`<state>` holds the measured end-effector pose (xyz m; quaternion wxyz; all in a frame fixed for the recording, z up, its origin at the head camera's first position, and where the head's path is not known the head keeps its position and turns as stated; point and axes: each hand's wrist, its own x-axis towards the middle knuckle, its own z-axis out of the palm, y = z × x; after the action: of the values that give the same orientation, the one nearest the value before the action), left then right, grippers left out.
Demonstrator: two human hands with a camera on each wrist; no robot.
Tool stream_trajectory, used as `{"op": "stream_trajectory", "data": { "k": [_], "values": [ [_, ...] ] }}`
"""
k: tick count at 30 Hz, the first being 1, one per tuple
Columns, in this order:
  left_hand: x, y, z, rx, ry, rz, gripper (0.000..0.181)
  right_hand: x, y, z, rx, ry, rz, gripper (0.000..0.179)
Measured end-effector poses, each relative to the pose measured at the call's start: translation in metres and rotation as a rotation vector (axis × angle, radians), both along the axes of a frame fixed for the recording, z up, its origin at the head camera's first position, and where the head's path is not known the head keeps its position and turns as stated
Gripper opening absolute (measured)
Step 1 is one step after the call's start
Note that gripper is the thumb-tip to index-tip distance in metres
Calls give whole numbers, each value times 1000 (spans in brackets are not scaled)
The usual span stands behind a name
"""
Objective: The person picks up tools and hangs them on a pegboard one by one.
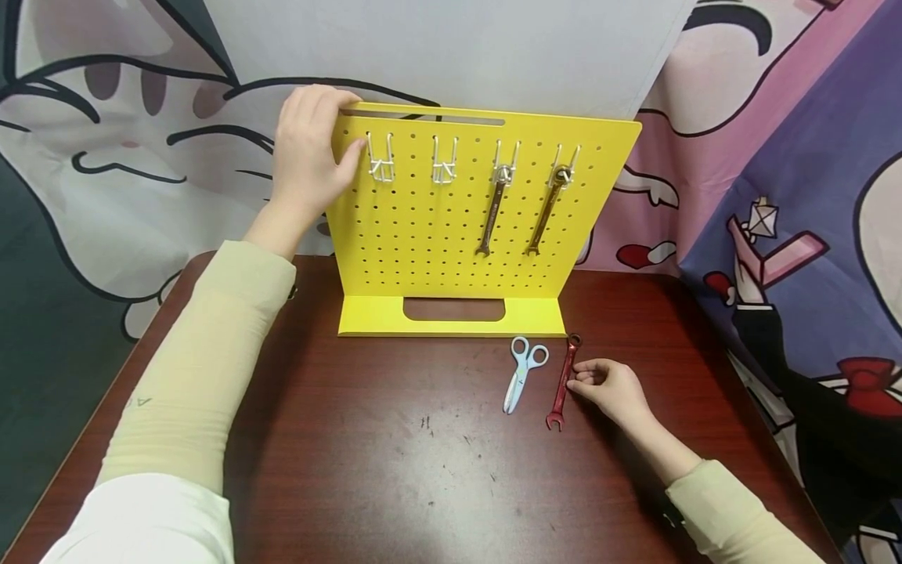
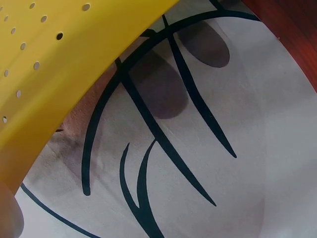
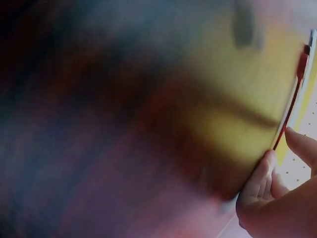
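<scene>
My left hand [image 1: 310, 145] grips the upper left corner of a yellow pegboard [image 1: 437, 227], thumb on the front and fingers over the top edge. Its left wrist view shows the holed board [image 2: 64, 64] and part of a fingertip. Low at the right, my right hand [image 1: 616, 389] pinches a red combination wrench [image 1: 564, 385] at mid-shaft, close to the tabletop. In the right wrist view the wrench [image 3: 292, 104] appears edge-on between thumb and fingers. Light blue scissors [image 1: 523, 372] lie just left of it.
Two wrenches, one [image 1: 493, 211] left of the other [image 1: 545, 210], hang from white hooks on the board. Two more hooks, one [image 1: 381, 166] at the left and one [image 1: 444, 168] beside it, bear nothing. A dark wooden table [image 1: 366, 454] lies below; printed cloth [image 1: 796, 157] stands behind.
</scene>
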<state>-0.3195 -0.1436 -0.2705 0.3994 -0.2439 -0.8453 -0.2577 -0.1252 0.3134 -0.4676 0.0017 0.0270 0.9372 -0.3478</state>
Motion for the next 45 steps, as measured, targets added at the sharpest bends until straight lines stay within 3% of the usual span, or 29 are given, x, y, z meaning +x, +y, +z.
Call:
{"op": "stream_trajectory", "data": {
  "k": [10,19,30,45],
  "values": [
    [-1,-3,-1,17,-2,1,37,1,-17,-4,122,14,-121,42],
    [1,-4,-1,18,-5,10,38,1,-22,-1,152,21,-131,45],
    [2,-3,-1,18,-10,8,37,0,-8,2,12,-16,-149,39],
    [2,1,1,-13,-11,8,38,0,-5,4,-230,-92,-282,39]
  ]
}}
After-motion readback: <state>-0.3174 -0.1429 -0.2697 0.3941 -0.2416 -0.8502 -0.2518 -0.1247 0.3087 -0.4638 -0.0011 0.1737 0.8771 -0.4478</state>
